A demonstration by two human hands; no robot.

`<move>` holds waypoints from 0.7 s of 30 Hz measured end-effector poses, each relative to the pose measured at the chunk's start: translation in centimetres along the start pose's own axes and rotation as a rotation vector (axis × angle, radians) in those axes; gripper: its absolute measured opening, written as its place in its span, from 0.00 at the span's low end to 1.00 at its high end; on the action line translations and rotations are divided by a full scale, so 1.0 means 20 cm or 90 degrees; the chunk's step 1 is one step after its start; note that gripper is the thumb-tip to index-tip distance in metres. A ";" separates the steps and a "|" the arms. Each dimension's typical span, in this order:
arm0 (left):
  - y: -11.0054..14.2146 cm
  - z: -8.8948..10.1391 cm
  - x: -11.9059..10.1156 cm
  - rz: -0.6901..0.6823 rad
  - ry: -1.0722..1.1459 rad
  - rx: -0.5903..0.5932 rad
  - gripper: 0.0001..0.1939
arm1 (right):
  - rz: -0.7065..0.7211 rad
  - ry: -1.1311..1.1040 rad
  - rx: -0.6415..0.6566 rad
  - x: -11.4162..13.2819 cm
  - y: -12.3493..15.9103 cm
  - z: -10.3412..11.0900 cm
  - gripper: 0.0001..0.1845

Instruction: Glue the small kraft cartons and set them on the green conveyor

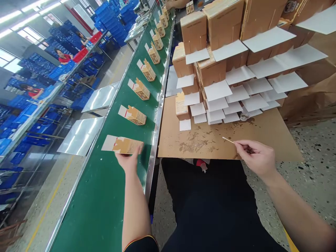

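Observation:
Over the green conveyor belt, my left hand [128, 161] has its fingers round the lower end of a small brown printed carton [128, 145], whose white lid flap stands out to the left. My right hand [256, 156] pinches a thin cotton swab [228, 139] above the front of a cardboard sheet [210, 147]. Wet-looking brown smears mark that sheet. Toward its back stands a small round glass jar [244, 115], close to the white flaps of the stacked cartons. One open-topped carton [182, 107] stands at the left of the stack.
Several similar cartons [136, 114] stand in a row along the conveyor [102, 196], which has a metal edge [154, 140]. Large stacked brown cartons [223, 24] with white flaps rise behind the sheet. Metal side plates [81, 136], blue crates [107, 17] and seated co-workers [63, 56] are to the left.

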State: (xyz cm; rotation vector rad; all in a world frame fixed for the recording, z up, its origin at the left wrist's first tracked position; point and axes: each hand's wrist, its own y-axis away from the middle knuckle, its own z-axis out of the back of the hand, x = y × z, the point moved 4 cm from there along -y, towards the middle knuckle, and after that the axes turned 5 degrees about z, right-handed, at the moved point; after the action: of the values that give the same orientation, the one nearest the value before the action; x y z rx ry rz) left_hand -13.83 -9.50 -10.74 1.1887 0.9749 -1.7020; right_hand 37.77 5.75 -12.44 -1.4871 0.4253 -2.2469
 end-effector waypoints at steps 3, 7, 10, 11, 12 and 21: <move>-0.12 0.13 0.07 0.098 -0.062 -0.013 0.48 | 0.007 -0.006 0.011 0.00 -0.01 -0.01 0.08; -0.05 0.19 0.11 0.073 -0.128 -0.115 0.53 | 0.002 0.004 -0.007 -0.03 -0.01 0.00 0.08; 0.04 0.13 0.02 -0.053 -0.163 -0.223 0.46 | -0.013 0.020 -0.020 -0.06 0.00 0.01 0.10; 0.05 0.06 -0.02 -0.086 -0.153 -0.201 0.40 | -0.019 0.021 -0.024 -0.07 0.01 0.01 0.11; 0.06 -0.02 -0.07 -0.111 -0.143 -0.148 0.33 | -0.024 0.020 -0.025 -0.07 0.01 0.01 0.12; -0.08 -0.98 -0.47 -0.182 -0.184 0.248 0.18 | -0.043 0.006 -0.001 0.06 -0.01 -0.04 0.12</move>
State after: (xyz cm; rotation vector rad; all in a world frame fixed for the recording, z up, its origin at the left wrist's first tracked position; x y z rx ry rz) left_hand -6.90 10.76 -6.47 1.0323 0.6753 -2.2967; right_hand 36.58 5.37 -11.65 -1.5130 0.3849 -2.3069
